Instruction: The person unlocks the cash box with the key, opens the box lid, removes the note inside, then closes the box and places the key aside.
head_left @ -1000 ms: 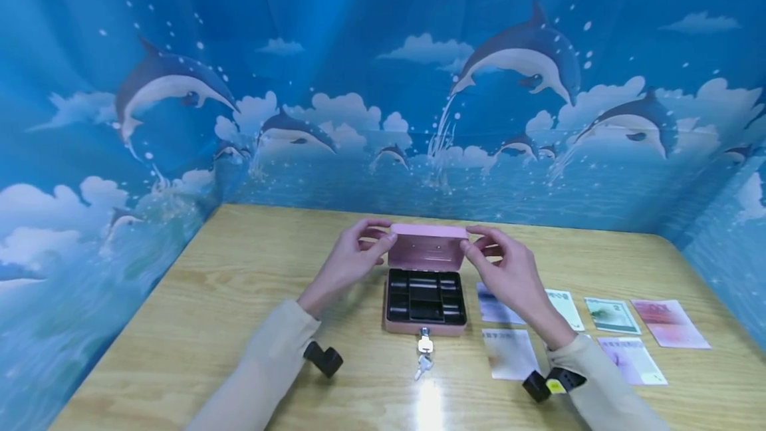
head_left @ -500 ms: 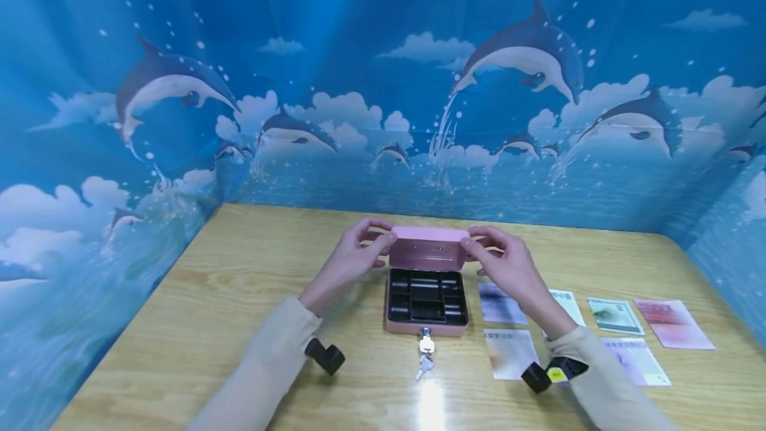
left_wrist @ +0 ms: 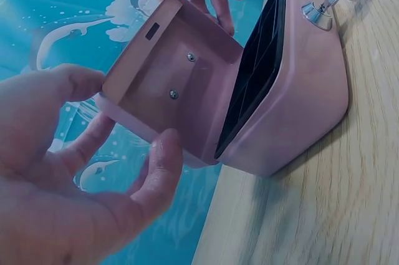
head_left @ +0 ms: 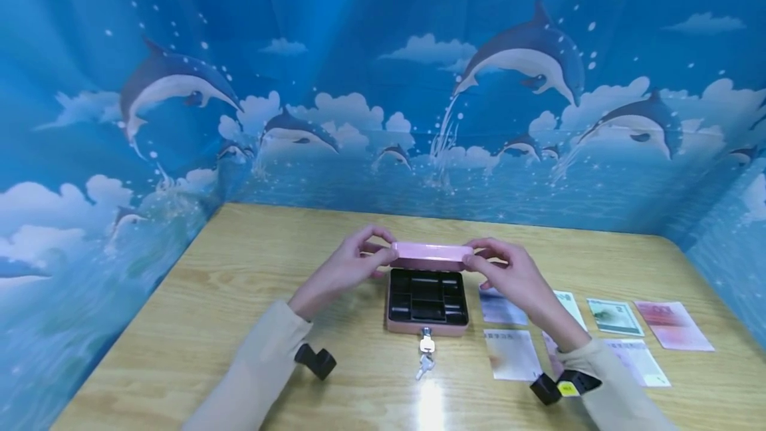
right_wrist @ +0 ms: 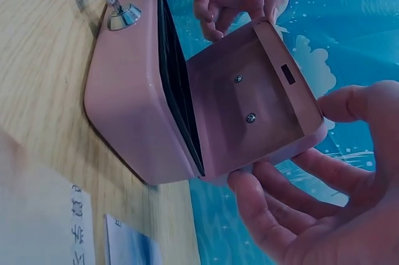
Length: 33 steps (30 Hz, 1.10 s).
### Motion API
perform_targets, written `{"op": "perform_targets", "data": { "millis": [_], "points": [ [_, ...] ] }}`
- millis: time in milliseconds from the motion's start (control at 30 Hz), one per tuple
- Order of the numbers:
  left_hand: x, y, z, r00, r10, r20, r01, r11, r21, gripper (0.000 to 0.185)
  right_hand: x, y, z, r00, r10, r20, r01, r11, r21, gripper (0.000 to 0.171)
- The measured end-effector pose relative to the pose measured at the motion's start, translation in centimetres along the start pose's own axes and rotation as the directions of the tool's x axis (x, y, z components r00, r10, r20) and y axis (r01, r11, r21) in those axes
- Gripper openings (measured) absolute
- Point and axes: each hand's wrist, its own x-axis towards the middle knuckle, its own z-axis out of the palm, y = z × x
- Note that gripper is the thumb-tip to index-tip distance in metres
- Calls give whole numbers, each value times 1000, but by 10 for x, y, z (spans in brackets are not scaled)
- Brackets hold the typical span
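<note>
A pink cash box (head_left: 427, 330) stands on the table with its lid (head_left: 432, 253) raised at the back. Inside it sits a black compartment tray (head_left: 426, 294), and no contents show in it. My left hand (head_left: 356, 261) holds the lid's left corner between thumb and fingers. At the opposite corner, my right hand (head_left: 505, 275) grips the lid in the same way. Two small screws (left_wrist: 174, 94) show inside the lid in the left wrist view. One key sits in the front lock (right_wrist: 124, 17), and a second key (head_left: 425, 366) hangs from its ring.
Several paper notes lie right of the box, among them a blue one (head_left: 501, 306), a green one (head_left: 615, 316) and a red one (head_left: 673, 324). My right forearm crosses over some of them. A dolphin-print curtain (head_left: 383, 85) hangs behind the wooden table (head_left: 239, 324).
Both hands have tipped the lid forward and down, so its inside shows less and its pink top edge sits lower. The box body, keys and notes stay in place.
</note>
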Motion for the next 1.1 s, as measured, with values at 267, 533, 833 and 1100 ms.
{"op": "perform_targets", "data": {
  "millis": [267, 533, 833, 1100],
  "points": [
    [-8, -3, -4, 999, 1, 44, -4, 999, 53, 24, -11, 2, 0, 997, -79, 3, 78, 989, -128, 48],
    [-15, -8, -6, 996, 20, 87, -28, 995, 99, 26, -16, 10, 2, 992, -125, 5, 123, 973, -196, 45],
    [-17, -15, -10, 986, 25, 165, -48, 990, 134, 35, -19, 17, 2, 986, -164, 31, 166, 966, -199, 42],
    [-19, -22, -12, 973, 79, 216, -122, 974, 192, 41, -23, 16, -3, 983, -159, 96, 178, 951, -251, 42]
  ]
}}
